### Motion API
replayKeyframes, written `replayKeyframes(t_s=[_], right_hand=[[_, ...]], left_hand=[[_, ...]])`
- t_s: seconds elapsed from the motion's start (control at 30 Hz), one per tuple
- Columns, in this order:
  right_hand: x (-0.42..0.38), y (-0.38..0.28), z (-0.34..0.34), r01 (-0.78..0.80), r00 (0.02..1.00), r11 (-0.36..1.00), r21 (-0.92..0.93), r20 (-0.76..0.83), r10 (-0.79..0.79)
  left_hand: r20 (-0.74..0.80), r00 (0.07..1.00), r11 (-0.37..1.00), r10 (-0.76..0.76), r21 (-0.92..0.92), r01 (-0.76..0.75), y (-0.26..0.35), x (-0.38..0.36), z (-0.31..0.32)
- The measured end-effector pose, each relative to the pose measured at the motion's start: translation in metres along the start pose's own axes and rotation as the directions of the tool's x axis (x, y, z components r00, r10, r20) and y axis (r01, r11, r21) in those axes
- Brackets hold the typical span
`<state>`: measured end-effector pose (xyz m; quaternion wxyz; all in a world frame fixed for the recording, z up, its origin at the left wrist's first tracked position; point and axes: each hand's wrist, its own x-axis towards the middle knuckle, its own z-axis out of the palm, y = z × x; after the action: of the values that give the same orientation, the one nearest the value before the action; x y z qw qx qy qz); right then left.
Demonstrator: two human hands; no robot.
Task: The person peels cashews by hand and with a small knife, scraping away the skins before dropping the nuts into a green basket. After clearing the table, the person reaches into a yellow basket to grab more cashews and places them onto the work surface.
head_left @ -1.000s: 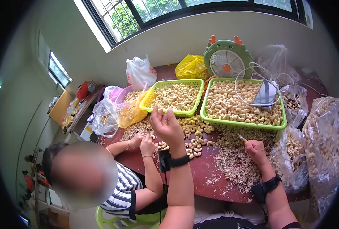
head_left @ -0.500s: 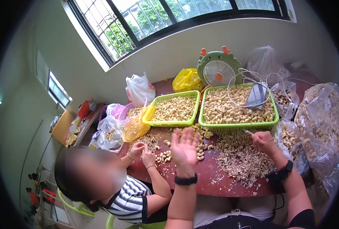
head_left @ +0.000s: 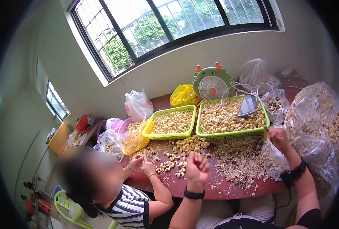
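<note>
My left hand [head_left: 198,171] is raised over the front of the table, its fingers curled in toward the palm, with nothing showing in them. Loose cashew nuts [head_left: 194,144] lie in a pile just beyond it. At the right, my right hand [head_left: 279,139] is closed around a small knife-like tool [head_left: 266,129], of which only a short end sticks out. That hand hovers by the right front corner of the green basket [head_left: 234,133], which is full of cashews. Below and left of it spreads a heap of skin flakes [head_left: 240,160].
A yellow-green basket [head_left: 169,135] of cashews stands to the left. A phone [head_left: 248,105] with a white cable rests on the nuts, before a green fan [head_left: 213,86]. Large clear bags [head_left: 314,118] of nuts crowd the right. A co-worker's hands [head_left: 143,164] meet at the left.
My left hand has gone from an open, upturned palm to curled fingers and shifted right and lower. My right hand has moved right with the tool. The whole view has shifted slightly.
</note>
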<state>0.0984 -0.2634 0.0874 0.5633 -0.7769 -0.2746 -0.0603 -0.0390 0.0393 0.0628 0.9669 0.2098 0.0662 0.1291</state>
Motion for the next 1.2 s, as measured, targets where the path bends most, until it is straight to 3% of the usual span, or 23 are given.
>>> replayKeyframes(t_s=[0.03,0.1,0.17,0.23,0.37,0.4,0.43,0.5,0.53,0.57,0.63,0.7,0.77,0.83,0.9,0.93,1.0,1.03,1.07,1.1,1.13,1.17,1.2], right_hand=[[-0.002,0.005,-0.006,-0.019,1.000,1.000,-0.006,-0.019,0.019],[0.005,0.012,-0.007,-0.057,0.998,0.998,0.008,-0.019,0.057],[0.030,-0.002,0.003,0.268,0.949,0.951,-0.155,-0.129,-0.288],[0.056,-0.027,0.016,0.317,0.929,0.932,-0.177,-0.142,-0.343],[0.053,-0.079,0.014,0.227,0.965,0.974,-0.016,-0.127,-0.227],[0.046,-0.079,0.012,0.122,0.989,0.991,0.055,-0.094,-0.117],[0.033,-0.050,0.008,0.251,0.968,0.966,0.070,-0.037,-0.249],[-0.013,-0.017,-0.005,0.023,0.977,0.999,-0.032,0.211,-0.015],[-0.031,-0.008,-0.019,-0.242,0.926,0.970,0.011,0.300,0.228],[-0.039,0.009,-0.020,-0.291,0.933,0.952,0.097,0.250,0.260],[-0.024,-0.017,-0.009,-0.105,0.978,0.994,0.005,0.180,0.103],[-0.004,-0.082,-0.021,0.055,0.947,0.958,0.282,0.289,-0.140],[-0.010,-0.110,-0.047,0.137,0.911,0.937,0.321,0.330,-0.246],[-0.022,-0.117,-0.072,0.254,0.832,0.935,0.248,0.437,-0.342],[-0.032,-0.105,-0.082,0.256,0.849,0.947,0.196,0.424,-0.317],[-0.033,-0.095,-0.082,0.144,0.906,0.973,0.182,0.372,-0.203],[-0.021,-0.079,-0.068,0.020,0.958,1.000,0.018,0.285,-0.024],[0.004,-0.046,-0.053,0.334,0.937,0.936,-0.113,0.146,-0.317],[0.043,-0.035,-0.051,0.333,0.904,0.813,0.477,0.084,-0.419],[0.089,-0.049,-0.059,0.493,0.867,0.858,0.146,-0.169,-0.469],[0.108,-0.087,-0.073,0.281,0.899,0.960,-0.019,-0.345,-0.270],[0.123,-0.120,-0.074,0.294,0.870,0.955,0.044,-0.427,-0.248],[0.133,-0.142,-0.075,0.306,0.836,0.947,0.103,-0.505,-0.215]], left_hand=[[0.032,0.995,0.995,-0.099,-0.004,0.099,-0.002,0.002,-0.018],[-0.011,1.000,0.998,-0.026,0.059,0.026,0.007,0.023,0.002],[0.026,0.995,0.983,0.098,0.155,-0.101,0.022,0.058,0.035],[-0.033,0.973,0.947,0.227,0.239,-0.213,0.030,0.066,0.104],[0.060,0.990,0.965,0.130,0.220,-0.140,0.022,0.058,0.105],[0.054,0.995,0.982,0.080,0.168,-0.088,0.014,0.032,0.093],[0.129,0.992,0.991,-0.007,0.137,-0.011,0.006,-0.001,0.072],[0.094,0.980,0.977,-0.173,0.145,0.159,-0.015,-0.071,0.030],[-0.011,0.941,0.938,-0.337,0.083,0.337,-0.025,-0.101,0.016],[-0.219,0.866,0.867,-0.449,0.129,0.482,-0.037,-0.116,0.008],[-0.178,0.812,0.822,-0.556,0.024,0.569,-0.055,-0.086,-0.006],[-0.026,0.954,0.934,-0.299,0.197,0.298,-0.034,-0.068,0.058],[0.120,0.974,0.954,-0.193,0.254,0.158,-0.012,-0.101,0.103],[0.262,0.775,0.786,-0.575,0.440,0.434,0.001,-0.139,0.108],[0.073,0.772,0.645,-0.631,0.602,0.470,0.000,-0.162,0.120],[0.077,0.776,0.648,-0.626,0.605,0.462,-0.005,-0.150,0.110],[0.057,0.564,0.415,-0.824,0.739,0.532,-0.023,-0.118,0.100],[0.063,0.598,0.368,-0.799,0.837,0.405,-0.027,-0.089,0.108],[0.453,0.730,0.139,-0.513,0.882,-0.449,-0.026,-0.028,0.094],[0.511,0.687,0.606,-0.517,0.785,-0.129,0.009,0.016,0.142],[0.451,0.884,0.760,-0.120,0.615,-0.211,0.034,0.064,0.174],[0.275,0.916,0.824,0.293,0.413,-0.388,0.061,0.104,0.195],[0.342,0.885,0.749,0.316,0.483,-0.454,0.090,0.129,0.199]])
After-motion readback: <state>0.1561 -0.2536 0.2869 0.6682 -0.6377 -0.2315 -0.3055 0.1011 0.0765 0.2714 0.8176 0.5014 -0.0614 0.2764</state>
